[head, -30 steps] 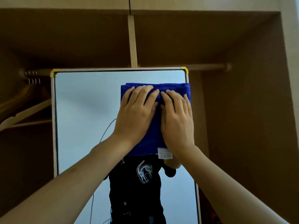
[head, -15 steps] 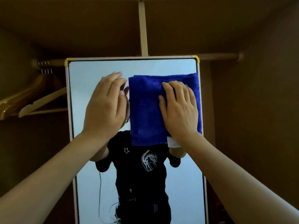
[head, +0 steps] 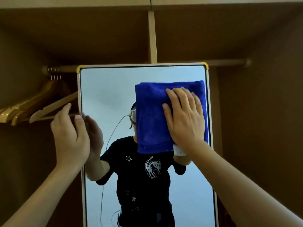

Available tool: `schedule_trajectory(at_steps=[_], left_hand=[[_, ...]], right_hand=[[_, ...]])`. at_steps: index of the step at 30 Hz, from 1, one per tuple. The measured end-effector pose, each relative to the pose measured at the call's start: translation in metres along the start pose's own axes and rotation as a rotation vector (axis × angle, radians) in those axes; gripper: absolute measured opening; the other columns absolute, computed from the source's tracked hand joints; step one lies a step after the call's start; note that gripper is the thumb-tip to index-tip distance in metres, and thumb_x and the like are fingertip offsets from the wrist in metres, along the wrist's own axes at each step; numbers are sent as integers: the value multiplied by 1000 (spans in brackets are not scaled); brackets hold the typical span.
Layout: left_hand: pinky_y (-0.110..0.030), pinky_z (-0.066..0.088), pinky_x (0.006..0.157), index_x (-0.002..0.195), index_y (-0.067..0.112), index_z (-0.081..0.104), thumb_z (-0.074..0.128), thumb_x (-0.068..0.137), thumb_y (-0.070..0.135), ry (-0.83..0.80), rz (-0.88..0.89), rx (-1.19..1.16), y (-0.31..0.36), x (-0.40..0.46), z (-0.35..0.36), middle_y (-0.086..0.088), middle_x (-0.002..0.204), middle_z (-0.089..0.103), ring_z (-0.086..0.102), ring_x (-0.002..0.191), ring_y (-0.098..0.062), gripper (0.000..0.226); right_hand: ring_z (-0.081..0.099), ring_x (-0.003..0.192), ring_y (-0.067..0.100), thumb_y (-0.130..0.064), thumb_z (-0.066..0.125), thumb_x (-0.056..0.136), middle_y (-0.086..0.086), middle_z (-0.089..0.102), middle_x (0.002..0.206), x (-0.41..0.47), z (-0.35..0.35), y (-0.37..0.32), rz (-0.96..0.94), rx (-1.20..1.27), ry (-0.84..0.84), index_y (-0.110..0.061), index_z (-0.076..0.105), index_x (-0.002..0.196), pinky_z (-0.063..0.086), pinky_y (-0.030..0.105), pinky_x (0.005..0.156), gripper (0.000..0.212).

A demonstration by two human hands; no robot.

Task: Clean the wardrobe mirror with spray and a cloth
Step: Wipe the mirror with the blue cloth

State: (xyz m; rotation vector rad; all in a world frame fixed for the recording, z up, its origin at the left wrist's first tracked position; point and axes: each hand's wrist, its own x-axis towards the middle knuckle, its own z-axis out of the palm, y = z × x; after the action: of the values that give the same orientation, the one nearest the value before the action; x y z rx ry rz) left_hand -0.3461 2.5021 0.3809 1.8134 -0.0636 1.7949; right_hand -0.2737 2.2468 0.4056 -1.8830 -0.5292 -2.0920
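A tall mirror in a pale frame with yellow corners stands inside the brown wardrobe. A folded blue cloth lies flat against the upper right of the glass. My right hand presses it there with straight, spread fingers. My left hand is at the mirror's left frame edge, fingers relaxed, thumb over the edge; whether it touches the frame I cannot tell. No spray bottle is in view. The glass reflects a person in a black T-shirt.
Several wooden hangers hang on the rail to the left of the mirror, close to my left hand. A pale vertical divider rises above the mirror. The wardrobe's right wall stands just beyond the frame.
My left hand has come off the cloth and moved left to the mirror's frame edge. My right hand stays pressed on the cloth, which has slid lower on the glass.
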Motion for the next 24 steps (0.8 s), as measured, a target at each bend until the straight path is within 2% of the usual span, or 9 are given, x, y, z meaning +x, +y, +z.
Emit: schedule_trajectory(at_steps=[2, 6, 12, 16, 18, 21, 24], left_hand=[[-23, 30, 101, 143, 7, 36, 33, 104, 20, -33, -32, -39, -2, -13, 2, -14, 140, 45, 40, 132, -24, 41], [-7, 31, 91, 145, 9, 33, 30, 105, 21, -103, -115, -147, 0, -27, 4, -9, 140, 48, 40, 121, -4, 42], [-14, 34, 89, 144, 9, 34, 29, 105, 25, -81, -201, -209, 4, -23, 5, 3, 125, 49, 44, 116, -6, 42], [-10, 35, 79, 140, 10, 39, 28, 106, 27, -103, -260, -256, 5, -28, 7, 7, 114, 50, 46, 106, -5, 40], [-12, 35, 80, 140, 10, 40, 28, 106, 28, -119, -269, -265, 3, -30, 7, 7, 111, 50, 47, 104, -5, 40], [-18, 38, 84, 139, 10, 40, 28, 106, 28, -123, -265, -260, 1, -31, 6, 4, 113, 53, 49, 105, -9, 40], [-10, 37, 77, 140, 11, 40, 28, 105, 29, -141, -277, -270, 0, -29, 5, 4, 112, 53, 50, 103, -7, 41]], right_hand=[[44, 131, 22, -36, 43, 102, 2, 55, 134, -16, 0, -5, -18, 0, -15, -16, 52, 134, 22, 39, 117, 39], [46, 128, 23, -34, 45, 101, 3, 57, 130, -18, 2, -5, -51, 5, -17, -16, 54, 129, 24, 39, 115, 35], [48, 122, 24, -36, 44, 102, 4, 56, 128, 35, -3, 21, 58, -9, 16, -16, 55, 125, 30, 41, 110, 32], [49, 118, 24, -33, 44, 102, 4, 58, 125, 22, 0, 16, 107, -20, 54, -15, 56, 123, 32, 42, 108, 30], [47, 116, 23, -31, 46, 101, 4, 58, 123, 5, 1, 10, 117, -30, 69, -14, 56, 122, 32, 42, 107, 28], [44, 114, 22, -28, 49, 100, 6, 59, 119, -16, 5, -3, 48, -44, 82, -13, 57, 119, 29, 39, 105, 25], [43, 115, 22, -27, 51, 99, 6, 60, 120, -9, 6, -6, -55, -21, 49, -13, 56, 118, 27, 38, 105, 24]])
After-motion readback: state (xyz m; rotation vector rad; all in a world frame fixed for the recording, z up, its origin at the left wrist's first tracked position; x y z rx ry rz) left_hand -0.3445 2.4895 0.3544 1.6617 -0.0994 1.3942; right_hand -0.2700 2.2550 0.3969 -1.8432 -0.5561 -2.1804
